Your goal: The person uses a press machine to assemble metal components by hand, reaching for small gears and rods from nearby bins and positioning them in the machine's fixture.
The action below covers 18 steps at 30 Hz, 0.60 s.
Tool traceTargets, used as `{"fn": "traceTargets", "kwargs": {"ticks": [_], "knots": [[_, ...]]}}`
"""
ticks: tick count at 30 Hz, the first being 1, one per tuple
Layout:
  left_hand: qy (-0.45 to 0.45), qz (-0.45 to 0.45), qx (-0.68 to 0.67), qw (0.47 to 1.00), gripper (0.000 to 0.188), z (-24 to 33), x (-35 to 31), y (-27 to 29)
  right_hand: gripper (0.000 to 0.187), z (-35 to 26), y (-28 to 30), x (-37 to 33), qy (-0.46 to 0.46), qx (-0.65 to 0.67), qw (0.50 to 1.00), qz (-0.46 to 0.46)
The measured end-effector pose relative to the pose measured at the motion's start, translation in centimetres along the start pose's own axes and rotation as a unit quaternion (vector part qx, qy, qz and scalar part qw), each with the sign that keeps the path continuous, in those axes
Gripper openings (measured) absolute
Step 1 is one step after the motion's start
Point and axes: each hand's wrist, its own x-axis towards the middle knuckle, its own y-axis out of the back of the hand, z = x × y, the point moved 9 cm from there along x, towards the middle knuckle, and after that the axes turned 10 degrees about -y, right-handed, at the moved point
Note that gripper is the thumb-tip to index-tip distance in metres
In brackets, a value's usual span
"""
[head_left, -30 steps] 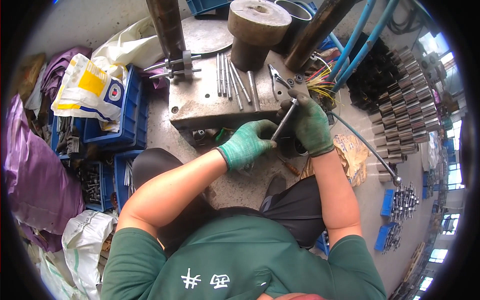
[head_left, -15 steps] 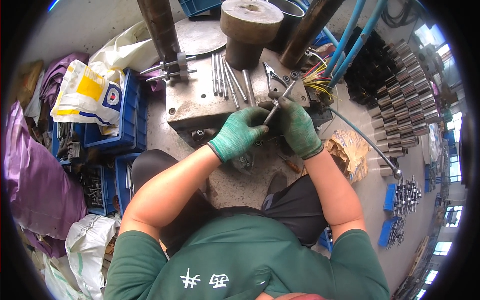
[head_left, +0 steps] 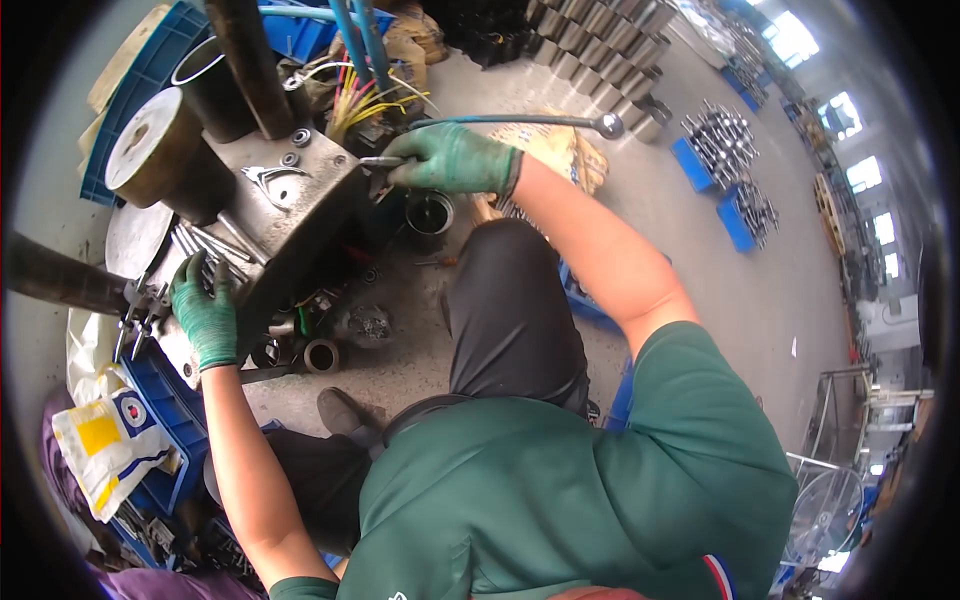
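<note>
My right hand [head_left: 455, 160], in a green knit glove, is closed on a slim metal shaft [head_left: 380, 161]. The shaft's tip pokes out past the fingers by the right corner of the steel press table [head_left: 325, 185]. Over at the table's left part, my left hand [head_left: 205, 318], also gloved, has its fingers apart at the near ends of several metal rods [head_left: 205, 243]. Whether the fingertips touch a rod cannot be made out. A thicker steel bar [head_left: 243, 236] lies beside the rods. Farther right on the table are pliers [head_left: 270, 188] and small bearings [head_left: 290, 159].
A heavy round steel block [head_left: 155, 150] and dark columns [head_left: 245, 65] rise behind the table. Loose coloured wires [head_left: 360, 108] hang at its far corner. A ball-ended lever [head_left: 608, 125] sticks out to the right. Blue crates [head_left: 165, 440] stand at left; stacked metal sleeves [head_left: 590, 50] stand at the far right.
My hands have parted: the right carried the shaft to the table's right corner, while the left let go and moved to the rods. The whole view has swung to the right.
</note>
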Motion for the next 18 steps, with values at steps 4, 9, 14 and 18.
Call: {"fn": "traceTargets", "kwargs": {"ticks": [4, 9, 14, 18], "knots": [[0.007, -0.051, 0.027, 0.998, 0.044, 0.5, 0.9, -1.2, 0.045, 14.6, 3.3, -8.2, -0.127, -0.07, 0.985, 0.093], [0.035, -0.078, 0.11, 0.99, 0.052, -0.6, 1.5, -1.3, 0.046, 31.7, 1.5, -22.9, -0.429, 0.117, 0.885, 0.14], [0.022, -0.063, 0.124, 0.99, 0.054, -3.0, 0.9, -1.7, 0.041, 42.7, -4.4, -33.8, -0.556, 0.112, 0.817, 0.104], [0.035, -0.064, 0.101, 0.992, 0.053, -2.5, 1.1, -2.0, 0.045, 47.8, -5.9, -39.6, -0.582, -0.09, 0.802, 0.097]]}}
